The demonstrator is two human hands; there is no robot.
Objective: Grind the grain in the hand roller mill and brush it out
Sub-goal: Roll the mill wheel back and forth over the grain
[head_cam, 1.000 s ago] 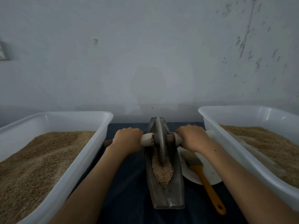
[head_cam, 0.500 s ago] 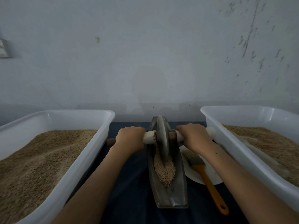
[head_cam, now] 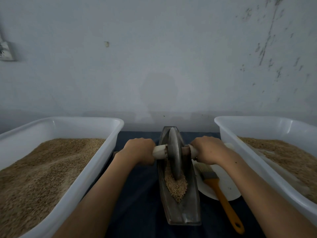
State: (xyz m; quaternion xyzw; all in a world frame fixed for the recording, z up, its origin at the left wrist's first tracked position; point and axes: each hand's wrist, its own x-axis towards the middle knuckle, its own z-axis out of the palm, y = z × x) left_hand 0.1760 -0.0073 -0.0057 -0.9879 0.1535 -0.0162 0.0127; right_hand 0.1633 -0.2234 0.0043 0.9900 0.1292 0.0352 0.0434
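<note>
A boat-shaped metal trough [head_cam: 186, 213] lies lengthwise on the dark cloth in the middle. A metal grinding wheel [head_cam: 174, 152] stands upright in its far half. Brown grain [head_cam: 176, 187] is heaped in the trough in front of the wheel. The wheel's axle has pale handles on both sides. My left hand [head_cam: 139, 150] grips the left handle [head_cam: 159, 151]. My right hand [head_cam: 208, 149] grips the right handle, which it mostly hides. An orange-handled brush [head_cam: 221, 194] lies on a white plate [head_cam: 228, 186] right of the trough.
A white tub [head_cam: 96, 170] full of grain stands on the left and a second white tub [head_cam: 240, 160] with grain on the right. Both press close to my forearms. A grey wall rises just behind the trough.
The wheel has rolled a little farther from me along the trough, and both hands moved with it. The grain heap now lies more exposed in front of it.
</note>
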